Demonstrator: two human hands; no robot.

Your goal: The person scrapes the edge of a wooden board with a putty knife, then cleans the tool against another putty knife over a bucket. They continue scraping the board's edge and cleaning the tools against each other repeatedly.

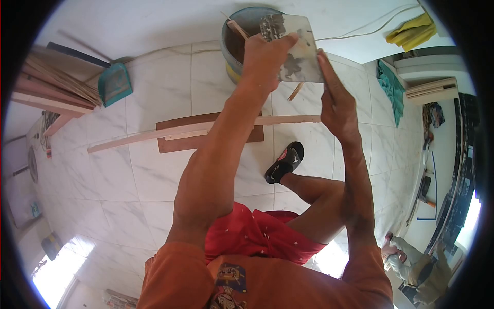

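My left hand (265,59) grips a thin, pale rectangular plate (303,46) with dark smears, its thumb lying on the upper face. The fingers of my right hand (339,103) are stretched out along the plate's right edge, seemingly touching it. Behind the plate stands a grey-blue bucket (227,44) with a yellow band, partly hidden by my left hand and the plate. Pieces of wood (237,30) stick up inside it. Below my hands, a long wooden strip (139,138) lies across a brown board (170,147) on the floor.
A teal dustpan (116,85) and stacked planks (56,90) are at the left. A wood splinter (295,91) lies near the bucket. My shoed foot (285,160) rests beside the strip. Yellow cloth (411,32), green cloth (391,90) and a seated person (417,268) are at the right.
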